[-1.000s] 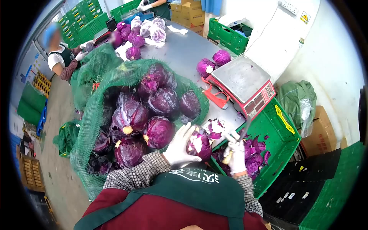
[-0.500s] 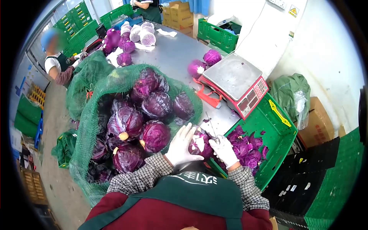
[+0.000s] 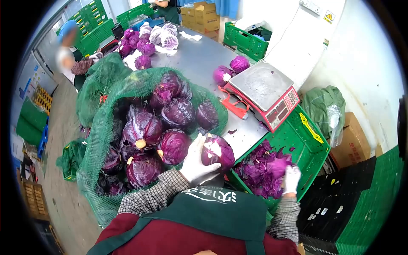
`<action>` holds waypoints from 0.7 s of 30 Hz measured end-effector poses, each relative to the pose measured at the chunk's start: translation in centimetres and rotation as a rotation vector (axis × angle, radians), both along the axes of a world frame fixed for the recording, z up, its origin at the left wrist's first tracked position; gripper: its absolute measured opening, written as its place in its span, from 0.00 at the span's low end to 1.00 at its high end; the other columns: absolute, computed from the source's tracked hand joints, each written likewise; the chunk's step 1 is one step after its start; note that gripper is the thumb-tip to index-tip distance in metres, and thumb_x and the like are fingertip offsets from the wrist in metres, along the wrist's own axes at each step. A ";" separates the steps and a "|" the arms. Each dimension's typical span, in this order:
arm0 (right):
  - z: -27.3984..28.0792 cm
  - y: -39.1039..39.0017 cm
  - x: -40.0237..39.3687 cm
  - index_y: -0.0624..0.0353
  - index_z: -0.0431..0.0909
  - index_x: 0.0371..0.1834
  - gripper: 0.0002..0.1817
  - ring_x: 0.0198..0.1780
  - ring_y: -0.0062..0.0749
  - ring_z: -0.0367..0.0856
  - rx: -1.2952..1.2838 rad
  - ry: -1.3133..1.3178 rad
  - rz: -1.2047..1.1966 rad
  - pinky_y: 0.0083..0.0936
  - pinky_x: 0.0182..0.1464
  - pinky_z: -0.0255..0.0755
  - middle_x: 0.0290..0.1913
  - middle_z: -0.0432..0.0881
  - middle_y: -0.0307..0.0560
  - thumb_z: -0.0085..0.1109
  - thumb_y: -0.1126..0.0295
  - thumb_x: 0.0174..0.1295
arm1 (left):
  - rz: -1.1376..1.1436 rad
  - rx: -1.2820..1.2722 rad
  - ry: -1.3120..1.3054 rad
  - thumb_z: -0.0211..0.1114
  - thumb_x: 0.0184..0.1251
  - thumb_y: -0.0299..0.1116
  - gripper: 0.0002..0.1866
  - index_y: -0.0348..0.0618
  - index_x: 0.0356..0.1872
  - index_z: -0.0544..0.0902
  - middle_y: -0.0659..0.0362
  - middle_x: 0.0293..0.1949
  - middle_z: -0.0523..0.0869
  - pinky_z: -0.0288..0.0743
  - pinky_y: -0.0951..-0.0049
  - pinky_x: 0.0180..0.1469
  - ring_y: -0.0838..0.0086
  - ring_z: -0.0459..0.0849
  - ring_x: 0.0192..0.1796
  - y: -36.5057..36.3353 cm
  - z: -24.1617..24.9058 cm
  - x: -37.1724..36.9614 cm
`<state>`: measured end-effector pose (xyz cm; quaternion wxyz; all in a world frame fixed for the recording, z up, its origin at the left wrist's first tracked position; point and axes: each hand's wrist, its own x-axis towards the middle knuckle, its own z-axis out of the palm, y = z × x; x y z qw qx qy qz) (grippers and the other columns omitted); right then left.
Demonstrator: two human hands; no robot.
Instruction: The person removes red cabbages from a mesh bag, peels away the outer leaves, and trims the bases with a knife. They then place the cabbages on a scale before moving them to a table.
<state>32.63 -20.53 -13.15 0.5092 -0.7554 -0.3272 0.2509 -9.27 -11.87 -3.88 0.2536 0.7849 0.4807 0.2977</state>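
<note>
My left hand, in a white glove, is wrapped round a red cabbage with pale cut patches, held in front of my apron. Over the green crate at the right, my gloved right hand is closed beside a motion-blurred purple cabbage leaf, which it appears to grip. Whether a knife is also in that hand cannot be made out. Loose cabbage leaves lie heaped in the crate. Left of my hands, a green mesh bag gapes around several whole red cabbages.
A red scale stands on the metal table, with an orange-red tool and two trimmed cabbages beside it. Net-wrapped cabbages sit farther back. Another person works at the far left.
My right hand has moved from the cabbage rightward over the crate, a blurred leaf beside it. The thin blade seen at my right hand earlier no longer shows. My left hand still holds the cabbage.
</note>
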 end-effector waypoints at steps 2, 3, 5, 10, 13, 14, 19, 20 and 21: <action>-0.5 0.5 2.7 0.64 0.77 0.47 0.14 0.29 0.31 0.81 0.184 -0.558 0.090 0.23 0.35 0.77 0.33 0.82 0.50 0.62 0.70 0.60 | -0.113 0.004 0.102 0.74 0.45 0.54 0.56 0.36 0.73 0.56 0.38 0.72 0.57 0.52 0.54 0.75 0.43 0.54 0.74 0.4 2.1 1.1; 1.4 1.0 1.1 0.65 0.77 0.50 0.17 0.34 0.32 0.82 0.149 -0.418 0.137 0.24 0.40 0.77 0.38 0.83 0.50 0.64 0.70 0.59 | -0.232 0.089 0.135 0.75 0.44 0.52 0.55 0.37 0.72 0.58 0.40 0.73 0.57 0.52 0.53 0.75 0.43 0.54 0.74 0.9 1.6 1.4; 9.0 2.5 -4.6 0.67 0.77 0.57 0.24 0.45 0.34 0.83 0.062 -0.145 0.197 0.25 0.52 0.76 0.48 0.85 0.51 0.68 0.69 0.58 | -0.532 0.173 0.227 0.75 0.43 0.51 0.53 0.37 0.71 0.60 0.41 0.73 0.57 0.52 0.53 0.75 0.44 0.54 0.75 2.9 2.7 2.1; 10.9 4.3 -17.0 0.62 0.73 0.61 0.26 0.21 0.13 0.70 -0.034 0.331 0.630 0.15 0.20 0.66 0.35 0.75 0.37 0.67 0.66 0.60 | -0.584 0.266 0.750 0.78 0.36 0.54 0.61 0.41 0.74 0.56 0.44 0.75 0.55 0.44 0.36 0.72 0.46 0.55 0.75 5.4 7.3 1.9; 3.7 4.9 -18.2 0.63 0.72 0.59 0.22 0.45 0.42 0.79 0.359 -0.487 0.577 0.36 0.46 0.76 0.48 0.75 0.56 0.61 0.65 0.64 | -0.528 -0.034 0.332 0.79 0.37 0.57 0.64 0.31 0.72 0.54 0.36 0.71 0.57 0.51 0.52 0.74 0.45 0.57 0.73 5.1 4.6 1.2; 3.8 4.4 -17.7 0.64 0.71 0.59 0.20 0.57 0.58 0.73 0.308 -0.525 0.674 0.46 0.58 0.70 0.54 0.74 0.64 0.55 0.69 0.66 | -0.417 -0.112 0.236 0.79 0.38 0.59 0.64 0.26 0.70 0.55 0.33 0.68 0.60 0.54 0.59 0.74 0.44 0.60 0.71 4.6 4.0 2.1; 5.4 4.7 -17.0 0.68 0.59 0.71 0.32 0.63 0.58 0.71 0.297 -0.588 0.683 0.40 0.64 0.68 0.62 0.71 0.67 0.50 0.58 0.70 | -0.158 0.109 0.368 0.74 0.41 0.60 0.60 0.34 0.72 0.56 0.42 0.72 0.59 0.51 0.43 0.71 0.44 0.55 0.74 0.4 2.6 6.9; 5.5 5.0 -16.8 0.67 0.57 0.72 0.32 0.63 0.59 0.71 0.303 -0.618 0.703 0.41 0.64 0.67 0.63 0.71 0.68 0.48 0.58 0.71 | -0.155 0.115 0.384 0.74 0.41 0.60 0.60 0.34 0.72 0.56 0.42 0.72 0.58 0.50 0.42 0.71 0.44 0.54 0.74 0.2 2.5 7.2; 5.3 5.7 -16.7 0.68 0.57 0.72 0.31 0.63 0.59 0.71 0.309 -0.659 0.718 0.41 0.64 0.67 0.63 0.70 0.68 0.46 0.58 0.72 | -0.151 0.126 0.406 0.74 0.41 0.60 0.60 0.34 0.72 0.56 0.42 0.72 0.58 0.50 0.41 0.70 0.45 0.54 0.74 0.2 2.5 7.2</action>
